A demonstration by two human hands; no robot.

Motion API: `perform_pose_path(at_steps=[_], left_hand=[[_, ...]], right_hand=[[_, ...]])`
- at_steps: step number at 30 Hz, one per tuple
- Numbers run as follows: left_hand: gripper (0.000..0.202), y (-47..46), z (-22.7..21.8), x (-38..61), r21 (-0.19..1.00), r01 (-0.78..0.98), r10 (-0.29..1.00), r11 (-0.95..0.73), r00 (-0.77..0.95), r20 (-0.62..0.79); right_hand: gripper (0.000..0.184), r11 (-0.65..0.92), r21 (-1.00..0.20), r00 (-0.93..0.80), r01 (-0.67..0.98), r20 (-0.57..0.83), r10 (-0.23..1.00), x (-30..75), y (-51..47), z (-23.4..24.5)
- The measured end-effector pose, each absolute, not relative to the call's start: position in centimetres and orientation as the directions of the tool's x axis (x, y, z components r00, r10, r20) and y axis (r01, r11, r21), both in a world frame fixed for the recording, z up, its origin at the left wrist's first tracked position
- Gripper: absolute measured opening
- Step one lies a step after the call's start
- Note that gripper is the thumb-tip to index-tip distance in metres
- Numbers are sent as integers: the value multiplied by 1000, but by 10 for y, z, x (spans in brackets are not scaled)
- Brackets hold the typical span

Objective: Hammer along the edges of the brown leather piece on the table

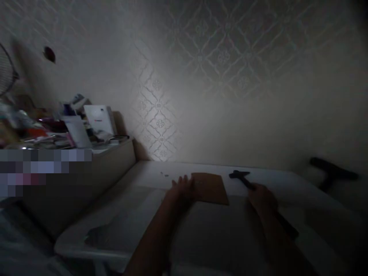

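Note:
A flat brown board lies on the white table, with a few small pale marks or bits on its upper left part, too blurred to name. My left hand rests at the board's left edge, its fingers spread. To the right of the board, my right hand is wrapped round the handle of a dark hammer. The hammer's head is above the table's far part, apart from the board, and the handle's end sticks out behind my hand. Several tiny dark pieces lie left of the board.
The white table stands against a patterned wall. On the left, a raised cabinet top carries a white box and jumbled items. Part of a fan shows at the far left. The hammer's shadow falls at the right.

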State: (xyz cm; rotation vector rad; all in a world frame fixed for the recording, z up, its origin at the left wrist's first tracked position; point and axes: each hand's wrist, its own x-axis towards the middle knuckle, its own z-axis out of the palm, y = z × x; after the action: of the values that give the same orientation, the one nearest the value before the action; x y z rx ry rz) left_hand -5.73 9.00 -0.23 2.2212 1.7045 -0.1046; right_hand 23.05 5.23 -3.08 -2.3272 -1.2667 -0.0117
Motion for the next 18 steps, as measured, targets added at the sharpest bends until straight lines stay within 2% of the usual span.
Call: perform_pose_path(at_steps=[3, 5, 7, 9, 10, 12, 15, 18], left_hand=[[96, 91, 0, -59, 263, 937, 935, -230, 288, -206], [80, 93, 3, -60, 318, 921, 948, -227, 283, -145], [61, 96, 7, -62, 361, 914, 973, -183, 221, -67], [48, 98, 10, -64, 371, 924, 996, -93, 92, 19], [45, 99, 10, -66, 364, 931, 998, -34, 12, 63], [42, 101, 11, -70, 348, 933, 979, 93, -150, 141], [46, 103, 7, -79, 341, 904, 918, 259, -340, 206], [52, 106, -2, -87, 328, 869, 879, 371, -442, 178]], right_hand=[[38, -397, -386, 530, 833, 346, 774, 236, 56, -39], [36, -285, -363, 440, 887, 474, 763, 232, 59, -41], [37, -70, -356, 291, 932, 621, 728, 218, 62, -41], [38, 208, -347, 100, 914, 692, 715, 197, 63, -41], [39, 333, -336, -14, 881, 686, 727, 185, 63, -42], [41, 455, -332, -164, 826, 632, 758, 163, 62, -46], [41, 475, -363, -255, 801, 512, 820, 146, 60, -55], [39, 451, -393, -263, 802, 445, 856, 147, 59, -59]])
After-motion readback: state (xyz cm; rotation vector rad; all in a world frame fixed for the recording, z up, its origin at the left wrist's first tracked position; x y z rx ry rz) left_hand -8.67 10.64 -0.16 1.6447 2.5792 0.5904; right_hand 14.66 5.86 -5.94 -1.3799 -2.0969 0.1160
